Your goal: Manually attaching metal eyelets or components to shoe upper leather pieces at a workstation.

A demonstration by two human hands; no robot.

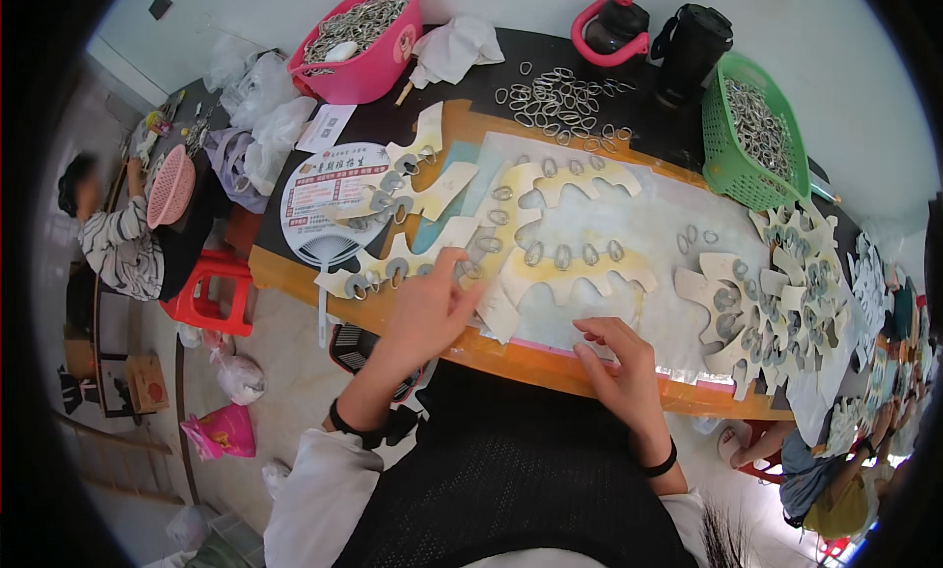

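Observation:
My left hand (432, 308) is at the left end of the middle cream scalloped piece, its index finger stretched out beside an oval metal ring (471, 270). The fingers are apart, and no gripped thing shows. My right hand (624, 362) hovers by the near table edge, thumb and fingers apart, nothing visible in it. A cream scalloped piece (565, 285) in front of me carries a row of metal rings along its far edge. Behind it lies another scalloped piece (589, 185) with rings. To the left, a cream piece (447, 242) has grey tabs and rings.
Loose rings (555, 101) lie at the back, between a pink basket (349, 82) and a green basket (722, 126) of rings. A hand fan (324, 199) lies left; scalloped pieces (776, 308) pile up right. A black bottle (693, 47) stands behind. A person (128, 234) sits far left.

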